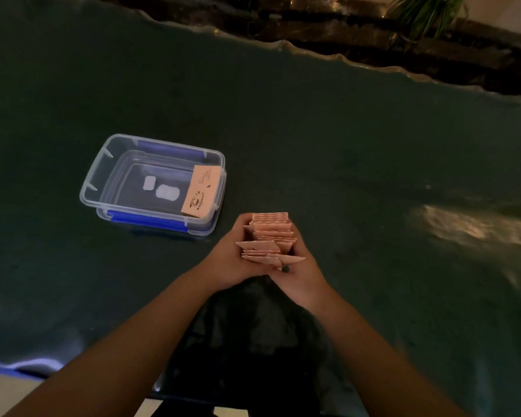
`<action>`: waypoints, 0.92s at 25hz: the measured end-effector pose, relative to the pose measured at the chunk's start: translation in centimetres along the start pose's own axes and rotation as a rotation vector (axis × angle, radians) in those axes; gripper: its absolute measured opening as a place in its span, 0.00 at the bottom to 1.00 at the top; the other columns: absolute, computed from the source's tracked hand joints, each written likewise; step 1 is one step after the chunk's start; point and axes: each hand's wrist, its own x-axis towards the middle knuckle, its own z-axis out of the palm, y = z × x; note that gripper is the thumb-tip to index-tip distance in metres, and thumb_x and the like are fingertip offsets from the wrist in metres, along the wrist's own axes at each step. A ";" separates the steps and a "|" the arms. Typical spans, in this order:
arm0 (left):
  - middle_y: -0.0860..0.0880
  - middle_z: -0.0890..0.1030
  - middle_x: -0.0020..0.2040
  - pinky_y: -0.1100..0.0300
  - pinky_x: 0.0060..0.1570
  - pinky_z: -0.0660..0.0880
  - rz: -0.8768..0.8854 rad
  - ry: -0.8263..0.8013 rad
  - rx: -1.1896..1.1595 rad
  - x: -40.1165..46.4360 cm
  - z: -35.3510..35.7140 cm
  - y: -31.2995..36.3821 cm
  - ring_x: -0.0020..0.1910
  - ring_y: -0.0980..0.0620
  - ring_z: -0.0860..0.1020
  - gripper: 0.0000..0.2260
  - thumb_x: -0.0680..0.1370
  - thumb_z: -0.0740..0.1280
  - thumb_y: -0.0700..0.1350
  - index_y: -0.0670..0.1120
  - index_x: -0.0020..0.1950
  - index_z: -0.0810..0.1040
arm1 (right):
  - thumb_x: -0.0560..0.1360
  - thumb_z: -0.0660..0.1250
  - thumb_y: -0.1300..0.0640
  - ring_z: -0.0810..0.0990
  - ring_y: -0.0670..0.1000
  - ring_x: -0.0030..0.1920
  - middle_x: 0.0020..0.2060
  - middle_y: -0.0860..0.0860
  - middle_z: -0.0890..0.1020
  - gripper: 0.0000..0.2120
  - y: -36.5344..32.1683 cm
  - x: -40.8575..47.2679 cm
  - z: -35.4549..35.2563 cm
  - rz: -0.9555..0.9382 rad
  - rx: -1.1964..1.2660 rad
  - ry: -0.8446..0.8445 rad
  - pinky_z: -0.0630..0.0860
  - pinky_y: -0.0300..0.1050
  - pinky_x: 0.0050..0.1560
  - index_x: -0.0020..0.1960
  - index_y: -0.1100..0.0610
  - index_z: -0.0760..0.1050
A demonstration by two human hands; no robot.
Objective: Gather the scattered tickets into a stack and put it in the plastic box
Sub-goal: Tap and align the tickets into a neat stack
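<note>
Centre of the frame, head view: both hands meet over a dark green tabletop point(343, 139).
Left hand point(227, 261): pressed against the left side of a rough stack of pale orange paper tickets point(269, 237), fingers curled round it.
Right hand point(303, 276): closed on the right side of the same stack, so the tickets are clamped between the two palms.
Stack: uneven, with several tickets skewed and corners poking out left and right near the lower end; whether it touches the table cannot be told.
Plastic box point(103, 179): clear, rectangular, with blue clip handles on its long sides, lying left of centre, just up and left of the hands, open on top.
Single ticket point(200, 191): pale orange with dark print, leaning inside the box against its right wall.
Box floor: two pale patches show near its middle.
Upper right of the frame: green leaves of a plant point(424, 13) beyond the wavy table edge.
</note>
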 end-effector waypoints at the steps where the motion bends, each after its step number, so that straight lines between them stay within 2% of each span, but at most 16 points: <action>1: 0.59 0.80 0.63 0.76 0.55 0.73 0.003 -0.005 0.010 0.0 0.0 -0.3 0.61 0.66 0.79 0.43 0.67 0.85 0.44 0.55 0.75 0.65 | 0.78 0.66 0.78 0.85 0.46 0.62 0.69 0.58 0.79 0.39 -0.1 -0.1 0.0 0.033 -0.018 0.003 0.80 0.40 0.62 0.83 0.57 0.60; 3: 0.58 0.78 0.64 0.78 0.55 0.72 -0.003 -0.037 0.039 0.0 0.0 -0.9 0.61 0.69 0.78 0.43 0.69 0.83 0.42 0.56 0.75 0.62 | 0.71 0.74 0.72 0.83 0.39 0.64 0.68 0.47 0.81 0.50 -0.1 -0.1 -0.2 0.104 0.016 -0.023 0.78 0.33 0.62 0.85 0.52 0.56; 5: 0.59 0.77 0.64 0.80 0.54 0.70 -0.001 -0.053 0.073 0.2 0.1 -1.4 0.60 0.73 0.77 0.43 0.69 0.83 0.42 0.57 0.75 0.60 | 0.67 0.77 0.67 0.82 0.40 0.66 0.65 0.39 0.82 0.55 -0.6 -0.2 -0.5 0.101 -0.025 -0.066 0.77 0.34 0.63 0.86 0.44 0.54; 7: 0.60 0.76 0.64 0.80 0.54 0.70 -0.001 -0.044 0.062 0.5 0.3 -1.8 0.60 0.73 0.76 0.44 0.68 0.83 0.44 0.57 0.75 0.59 | 0.68 0.77 0.69 0.82 0.41 0.66 0.65 0.41 0.82 0.54 -0.4 0.0 -0.3 0.093 -0.034 -0.069 0.78 0.35 0.64 0.85 0.43 0.55; 11: 0.57 0.74 0.68 0.68 0.66 0.70 -0.015 -0.065 0.047 1.2 0.9 -2.6 0.65 0.68 0.75 0.53 0.67 0.84 0.46 0.54 0.80 0.51 | 0.69 0.73 0.74 0.81 0.39 0.65 0.69 0.45 0.79 0.55 -0.6 0.2 0.4 0.111 -0.062 -0.083 0.77 0.32 0.62 0.86 0.44 0.53; 15: 0.60 0.70 0.70 0.77 0.62 0.66 0.005 -0.074 0.046 1.4 1.0 -3.7 0.67 0.73 0.71 0.63 0.64 0.85 0.50 0.57 0.82 0.40 | 0.69 0.75 0.71 0.77 0.41 0.72 0.77 0.49 0.72 0.59 -0.8 0.0 0.4 0.108 -0.059 -0.122 0.75 0.44 0.73 0.87 0.43 0.45; 17: 0.62 0.71 0.70 0.77 0.61 0.66 0.019 -0.042 0.040 1.4 0.8 -3.9 0.67 0.71 0.71 0.62 0.63 0.85 0.53 0.61 0.81 0.42 | 0.68 0.77 0.64 0.73 0.38 0.74 0.79 0.45 0.68 0.61 -1.0 -0.5 0.0 0.053 -0.088 -0.107 0.74 0.40 0.73 0.85 0.36 0.43; 19: 0.62 0.72 0.69 0.75 0.61 0.69 0.033 -0.015 0.031 1.5 0.7 -4.0 0.67 0.69 0.73 0.60 0.63 0.85 0.52 0.61 0.81 0.46 | 0.69 0.76 0.59 0.64 0.37 0.79 0.83 0.44 0.61 0.59 -1.4 -1.0 -0.3 -0.050 -0.159 -0.081 0.68 0.32 0.73 0.83 0.31 0.42; 21: 0.61 0.74 0.68 0.67 0.64 0.72 0.050 0.004 0.043 1.6 1.0 -4.2 0.67 0.65 0.75 0.56 0.64 0.85 0.49 0.61 0.80 0.50 | 0.71 0.73 0.59 0.52 0.41 0.84 0.86 0.47 0.53 0.55 -1.6 -1.3 -0.1 -0.142 -0.269 -0.073 0.58 0.28 0.75 0.83 0.32 0.42; 23: 0.60 0.75 0.67 0.62 0.65 0.74 0.062 0.030 0.058 1.5 1.2 -4.2 0.66 0.64 0.76 0.51 0.65 0.84 0.49 0.60 0.78 0.55 | 0.73 0.71 0.60 0.47 0.37 0.84 0.87 0.50 0.50 0.53 -1.5 -1.4 0.5 -0.187 -0.346 -0.072 0.54 0.24 0.74 0.84 0.36 0.42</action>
